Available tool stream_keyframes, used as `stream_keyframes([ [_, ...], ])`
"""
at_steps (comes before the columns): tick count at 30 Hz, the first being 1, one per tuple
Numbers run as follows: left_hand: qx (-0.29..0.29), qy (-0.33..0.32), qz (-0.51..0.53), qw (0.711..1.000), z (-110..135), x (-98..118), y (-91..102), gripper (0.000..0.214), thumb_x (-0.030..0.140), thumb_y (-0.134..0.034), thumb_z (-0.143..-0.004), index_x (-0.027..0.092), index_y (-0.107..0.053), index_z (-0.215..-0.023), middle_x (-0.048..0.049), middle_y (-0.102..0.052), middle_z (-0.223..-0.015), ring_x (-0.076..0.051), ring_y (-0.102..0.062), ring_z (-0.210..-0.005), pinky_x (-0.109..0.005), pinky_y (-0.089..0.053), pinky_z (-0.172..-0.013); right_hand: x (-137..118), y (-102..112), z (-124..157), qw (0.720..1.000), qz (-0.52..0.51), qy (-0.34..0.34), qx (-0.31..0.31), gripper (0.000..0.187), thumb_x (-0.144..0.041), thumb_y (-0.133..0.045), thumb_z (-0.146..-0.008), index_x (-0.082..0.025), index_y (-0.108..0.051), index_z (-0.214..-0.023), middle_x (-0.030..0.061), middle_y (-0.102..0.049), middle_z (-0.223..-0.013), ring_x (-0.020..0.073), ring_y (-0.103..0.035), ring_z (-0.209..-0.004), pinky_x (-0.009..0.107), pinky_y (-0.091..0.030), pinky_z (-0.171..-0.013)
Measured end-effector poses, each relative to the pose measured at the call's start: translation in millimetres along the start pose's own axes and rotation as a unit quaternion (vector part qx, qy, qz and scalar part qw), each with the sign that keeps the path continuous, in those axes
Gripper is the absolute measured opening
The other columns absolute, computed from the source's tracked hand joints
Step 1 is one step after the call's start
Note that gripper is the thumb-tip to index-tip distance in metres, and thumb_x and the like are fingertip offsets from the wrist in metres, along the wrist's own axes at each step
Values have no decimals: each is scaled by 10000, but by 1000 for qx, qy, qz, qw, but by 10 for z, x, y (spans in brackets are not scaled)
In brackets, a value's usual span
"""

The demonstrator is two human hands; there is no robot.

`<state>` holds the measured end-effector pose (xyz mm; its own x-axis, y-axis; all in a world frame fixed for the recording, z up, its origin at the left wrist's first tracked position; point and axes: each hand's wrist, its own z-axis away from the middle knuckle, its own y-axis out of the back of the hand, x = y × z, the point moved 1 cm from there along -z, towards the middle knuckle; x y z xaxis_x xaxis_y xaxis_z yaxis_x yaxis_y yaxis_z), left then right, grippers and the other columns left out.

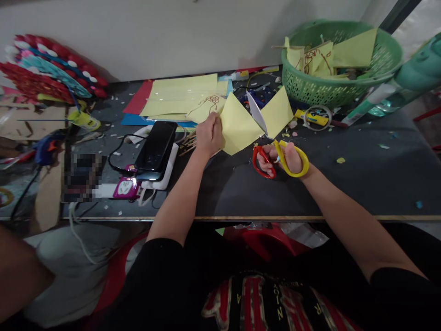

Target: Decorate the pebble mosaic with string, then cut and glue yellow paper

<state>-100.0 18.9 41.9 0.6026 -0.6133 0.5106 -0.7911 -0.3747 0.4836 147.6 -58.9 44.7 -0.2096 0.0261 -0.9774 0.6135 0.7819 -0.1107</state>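
My left hand [209, 134] is closed on a sheet of yellow paper [238, 126], its fingers gripping the left edge above the dark table [365, 184]. In my right hand [288, 157] is a pair of scissors [292, 166] with one yellow and one red handle loop. Their blades point away from me and lie at the paper, where a deep V-shaped gap parts its left side from a right flap [278, 111]. A pale upright piece [257, 112] stands in that gap. Brown line drawings [212, 102] mark yellow paper just behind my left hand.
A green basket [319, 94] with yellow paper pieces stands at the back right, beside a teal bottle [422, 69] and a tape roll [317, 118]. Coloured sheets [179, 94] lie behind. Phones [156, 147], cables and a blue glue gun [48, 147] are left. Another person's arm [20, 276] shows lower left.
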Motion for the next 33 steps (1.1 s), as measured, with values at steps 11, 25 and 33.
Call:
stream_keyframes([
  [11, 9, -4, -18, 1000, 11, -25, -3, 489, 566, -302, -1004, 221, -571, -787, 7, -451, -578, -130, -413, -514, -318, -316, -561, 39, 13, 18, 999, -32, -25, 13, 727, -902, -270, -820, -191, -425, -828, -48, -366, -610, 62, -359, -454, 204, -365, -378],
  [25, 33, -25, -45, 998, 23, -76, 1, 459, 517, -319, -1012, 216, -594, -803, -2, -465, -583, -132, -427, -517, -311, -319, -571, 39, 35, -6, 990, -25, -125, 55, 786, -979, -419, -669, -201, -396, -779, -85, -329, -528, 38, -337, -357, 188, -323, -306],
  [33, 31, -24, -50, 998, 23, -92, 9, 411, 480, -317, -1009, 227, -582, -822, -6, -475, -593, -143, -421, -519, -321, -315, -573, 34, 46, -15, 987, -29, -149, 50, 758, -951, -472, -680, -202, -387, -759, -90, -336, -499, 32, -340, -322, 180, -282, -287],
])
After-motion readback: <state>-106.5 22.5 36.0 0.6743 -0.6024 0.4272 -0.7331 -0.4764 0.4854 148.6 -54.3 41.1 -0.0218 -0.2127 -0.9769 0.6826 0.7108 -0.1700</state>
